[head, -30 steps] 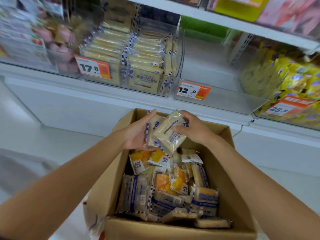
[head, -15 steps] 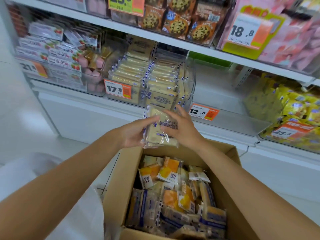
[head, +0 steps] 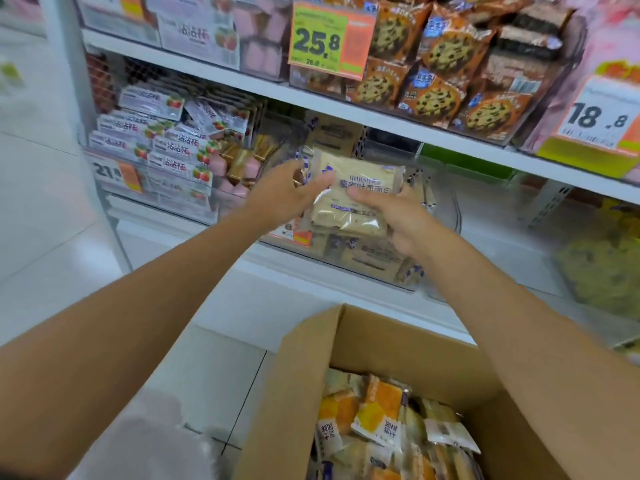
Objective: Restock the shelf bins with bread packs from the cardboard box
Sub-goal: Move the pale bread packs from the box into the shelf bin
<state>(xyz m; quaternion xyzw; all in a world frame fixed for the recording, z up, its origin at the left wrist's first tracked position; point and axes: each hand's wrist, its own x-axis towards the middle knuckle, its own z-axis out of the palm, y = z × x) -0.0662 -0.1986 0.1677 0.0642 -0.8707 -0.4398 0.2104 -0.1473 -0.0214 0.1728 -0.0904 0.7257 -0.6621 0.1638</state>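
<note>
**Q:** Head view: what is being held, and where?

**A:** One bread pack [head: 360, 171] is being held in front of the clear shelf bin [head: 374, 268], at 12 o'clock from the cardboard box [head: 381, 344]. Its 9 o'clock edge is being pinched by the left hand [head: 280, 199]. Its 4 o'clock corner is being gripped by the right hand [head: 398, 220], with the thumb on the printed face.

**Q:** How is this placing step being done well?

**A:** By judgement, the pack is being presented flat with the label outward, matching the stock in the bin. It is best being lowered over the front wall and released by both hands together. Squeezing is being avoided, as the loaf is probably soft.

**Q:** Materials?

**A:** A pale, squarish loaf is being wrapped in glossy, crinkled film. The bin wall is being read as rigid and transparent, and the box as matte brown board. Orange-and-white packs [head: 377, 417] are being stored inside the box.
</note>
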